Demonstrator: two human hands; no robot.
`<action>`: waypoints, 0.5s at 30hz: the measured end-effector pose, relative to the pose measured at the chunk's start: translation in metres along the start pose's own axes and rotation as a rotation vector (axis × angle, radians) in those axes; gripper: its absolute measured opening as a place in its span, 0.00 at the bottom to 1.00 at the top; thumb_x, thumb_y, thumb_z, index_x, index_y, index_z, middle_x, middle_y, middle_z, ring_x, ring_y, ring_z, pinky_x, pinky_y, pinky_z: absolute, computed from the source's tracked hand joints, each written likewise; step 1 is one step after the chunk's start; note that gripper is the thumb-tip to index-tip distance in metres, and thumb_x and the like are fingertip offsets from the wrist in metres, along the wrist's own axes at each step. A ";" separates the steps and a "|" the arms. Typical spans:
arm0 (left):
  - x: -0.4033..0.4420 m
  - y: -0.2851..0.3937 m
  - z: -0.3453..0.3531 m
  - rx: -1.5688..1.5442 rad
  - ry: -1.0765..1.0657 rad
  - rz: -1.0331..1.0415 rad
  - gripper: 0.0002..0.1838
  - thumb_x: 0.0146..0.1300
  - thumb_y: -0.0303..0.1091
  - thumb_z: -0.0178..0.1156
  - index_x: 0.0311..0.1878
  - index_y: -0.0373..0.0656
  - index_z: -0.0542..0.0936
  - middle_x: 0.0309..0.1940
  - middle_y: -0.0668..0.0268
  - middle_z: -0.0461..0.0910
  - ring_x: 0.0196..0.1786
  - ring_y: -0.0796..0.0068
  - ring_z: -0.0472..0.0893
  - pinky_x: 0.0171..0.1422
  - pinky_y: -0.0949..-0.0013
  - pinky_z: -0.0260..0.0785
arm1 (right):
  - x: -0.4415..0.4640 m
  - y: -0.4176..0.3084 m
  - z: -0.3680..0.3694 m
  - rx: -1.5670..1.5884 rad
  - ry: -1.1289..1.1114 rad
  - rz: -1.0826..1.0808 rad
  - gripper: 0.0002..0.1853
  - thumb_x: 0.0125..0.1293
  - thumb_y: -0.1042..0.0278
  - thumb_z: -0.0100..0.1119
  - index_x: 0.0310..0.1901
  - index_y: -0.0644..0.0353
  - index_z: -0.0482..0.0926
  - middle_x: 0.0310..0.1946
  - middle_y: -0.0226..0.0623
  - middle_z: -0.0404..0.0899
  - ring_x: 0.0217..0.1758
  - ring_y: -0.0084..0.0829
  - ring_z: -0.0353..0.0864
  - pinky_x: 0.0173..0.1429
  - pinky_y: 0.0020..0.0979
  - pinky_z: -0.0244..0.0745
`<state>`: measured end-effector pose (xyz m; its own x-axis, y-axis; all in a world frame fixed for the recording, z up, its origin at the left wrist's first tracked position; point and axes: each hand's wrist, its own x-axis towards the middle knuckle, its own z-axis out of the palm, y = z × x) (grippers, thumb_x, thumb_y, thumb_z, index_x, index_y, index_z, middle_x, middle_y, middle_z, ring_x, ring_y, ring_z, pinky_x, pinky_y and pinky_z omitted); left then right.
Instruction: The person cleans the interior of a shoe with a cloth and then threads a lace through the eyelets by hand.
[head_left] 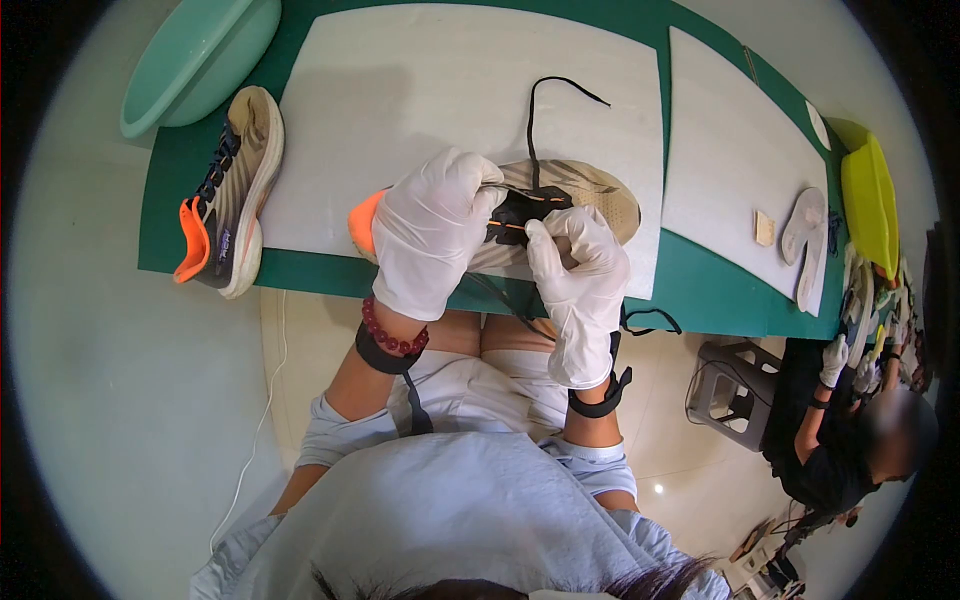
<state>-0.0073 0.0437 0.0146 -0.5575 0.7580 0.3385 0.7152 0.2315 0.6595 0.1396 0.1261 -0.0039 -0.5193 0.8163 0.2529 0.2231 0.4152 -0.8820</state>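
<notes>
A beige striped sneaker [570, 183] with an orange heel lies in front of me, its toe pointing right. My left hand [440, 225], in a white glove, covers the heel side of the shoe and pinches the black shoelace [533, 130] at the lacing. On the near side of the lacing, my right hand [580, 270], also gloved, closes its fingertips on the lace by the eyelets. One lace end runs loose across the white mat [440, 80]; another loop hangs over the table's near edge. My fingers partly hide the eyelets.
A matching sneaker [240, 190] stands at the left, near a green basin [200, 60]. On a second white mat [730, 130] lie insoles [803, 235] and a small beige piece [765, 228]. A yellow basin [870, 200], a stool [735, 390] and a co-worker [835, 450] are at the right.
</notes>
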 end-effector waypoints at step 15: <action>0.000 0.002 -0.001 -0.007 0.007 -0.001 0.07 0.65 0.26 0.70 0.45 0.41 0.85 0.40 0.59 0.86 0.43 0.55 0.87 0.48 0.62 0.77 | 0.001 -0.004 -0.008 -0.057 -0.109 0.121 0.18 0.65 0.58 0.80 0.31 0.60 0.79 0.25 0.36 0.77 0.25 0.32 0.76 0.32 0.32 0.71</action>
<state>-0.0063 0.0432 0.0160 -0.5615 0.7533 0.3424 0.7116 0.2284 0.6644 0.1447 0.1289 0.0035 -0.5720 0.8143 0.0988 0.3340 0.3412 -0.8786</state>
